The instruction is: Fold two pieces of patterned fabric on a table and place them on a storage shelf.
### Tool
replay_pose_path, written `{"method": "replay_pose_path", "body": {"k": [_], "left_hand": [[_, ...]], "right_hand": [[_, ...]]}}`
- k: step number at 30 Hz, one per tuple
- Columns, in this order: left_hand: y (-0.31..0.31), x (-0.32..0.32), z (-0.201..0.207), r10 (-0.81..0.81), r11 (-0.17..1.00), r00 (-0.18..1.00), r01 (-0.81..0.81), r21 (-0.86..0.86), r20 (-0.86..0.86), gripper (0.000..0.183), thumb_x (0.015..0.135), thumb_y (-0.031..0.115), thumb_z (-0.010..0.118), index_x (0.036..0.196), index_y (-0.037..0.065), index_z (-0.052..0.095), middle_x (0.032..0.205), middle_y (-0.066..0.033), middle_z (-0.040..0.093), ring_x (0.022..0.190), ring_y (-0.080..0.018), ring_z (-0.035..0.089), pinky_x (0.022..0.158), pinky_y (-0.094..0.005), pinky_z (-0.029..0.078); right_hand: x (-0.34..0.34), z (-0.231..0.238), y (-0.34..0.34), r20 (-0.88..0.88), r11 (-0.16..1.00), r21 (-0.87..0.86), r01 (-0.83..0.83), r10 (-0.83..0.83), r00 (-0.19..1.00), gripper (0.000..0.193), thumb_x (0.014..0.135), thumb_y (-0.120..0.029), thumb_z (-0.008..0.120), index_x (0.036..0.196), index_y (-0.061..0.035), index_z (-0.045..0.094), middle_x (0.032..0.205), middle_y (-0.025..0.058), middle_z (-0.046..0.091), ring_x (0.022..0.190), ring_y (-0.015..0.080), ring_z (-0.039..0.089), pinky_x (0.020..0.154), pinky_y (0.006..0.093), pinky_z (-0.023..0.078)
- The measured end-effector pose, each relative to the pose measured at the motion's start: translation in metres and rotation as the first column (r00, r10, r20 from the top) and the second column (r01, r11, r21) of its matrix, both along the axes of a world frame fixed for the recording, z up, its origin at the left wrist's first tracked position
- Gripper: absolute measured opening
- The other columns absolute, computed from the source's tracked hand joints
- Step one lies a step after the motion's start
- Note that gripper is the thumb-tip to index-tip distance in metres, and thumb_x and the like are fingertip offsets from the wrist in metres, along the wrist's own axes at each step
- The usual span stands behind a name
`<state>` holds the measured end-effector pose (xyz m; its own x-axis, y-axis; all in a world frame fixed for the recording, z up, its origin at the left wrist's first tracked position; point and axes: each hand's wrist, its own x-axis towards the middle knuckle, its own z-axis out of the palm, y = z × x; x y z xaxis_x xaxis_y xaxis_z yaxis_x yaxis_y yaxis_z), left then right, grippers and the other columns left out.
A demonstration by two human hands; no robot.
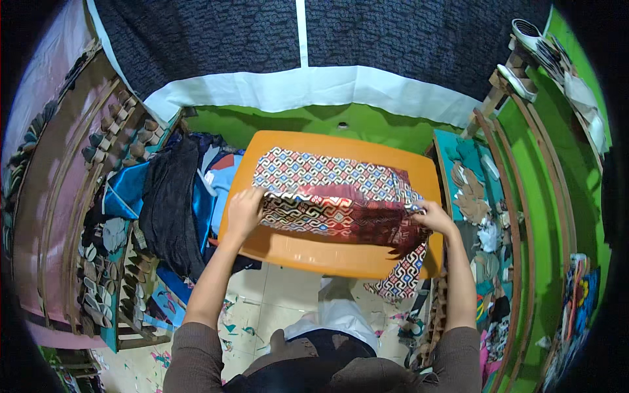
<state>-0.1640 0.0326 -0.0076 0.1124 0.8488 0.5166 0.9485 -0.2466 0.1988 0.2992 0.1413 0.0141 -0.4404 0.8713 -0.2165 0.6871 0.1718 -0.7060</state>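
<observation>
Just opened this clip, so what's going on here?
A person is holding patterned cloth over an orange table, the left hand at its left end and the right hand at its right. More patterned fabric lies just beyond; whether it's a separate piece is unclear. Dark fabric is heaped left of the table.

Left grip (246, 208): holds cloth (327, 171) by surface's (301, 251) left edge
Right grip (432, 217): likewise, right edge
Cloth: overhangs near edge
</observation>
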Motion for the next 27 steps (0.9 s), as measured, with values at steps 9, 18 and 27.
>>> {"method": "replay_pose_path", "body": {"k": [9,18,27], "left_hand": [[0.174,-0.023,-0.045,0.134,0.945,0.952,-0.207,-0.254,-0.274,0.029,0.074,0.011,0.052,0.103,0.008,0.054,0.094,-0.0092,0.059,0.093,-0.0258,0.056,0.082,-0.0408,0.041],[0.180,0.085,-0.109,0.081,0.851,0.986,-0.144,-0.504,-0.146,0.053,0.086,0.043,0.045,0.132,0.018,0.037,0.140,-0.0094,0.032,0.127,-0.0273,0.032,0.105,-0.0508,0.018],[0.185,0.026,-0.136,0.363,0.850,0.903,-0.422,-0.316,-0.230,0.053,0.087,0.043,0.044,0.130,0.013,0.042,0.139,-0.0124,0.033,0.129,-0.0299,0.029,0.104,-0.0537,0.014]], "right_hand": [[-0.040,-0.052,0.195,-0.080,0.969,-0.236,-0.077,0.059,0.995,0.036,0.071,-0.005,0.059,0.106,0.0014,0.058,0.092,0.0072,0.063,0.082,0.0174,0.058,0.076,0.0270,0.045],[-0.128,-0.131,0.123,0.225,0.827,0.555,0.085,-0.247,0.942,0.057,0.076,-0.033,0.056,0.126,-0.0085,0.042,0.129,0.0202,0.039,0.122,0.0361,0.033,0.100,0.0613,0.015],[-0.086,-0.144,0.087,0.432,0.856,0.514,-0.047,-0.211,0.877,0.065,0.065,-0.012,0.058,0.127,-0.0075,0.043,0.134,0.0182,0.035,0.124,0.0389,0.031,0.099,0.0614,0.018]]}}
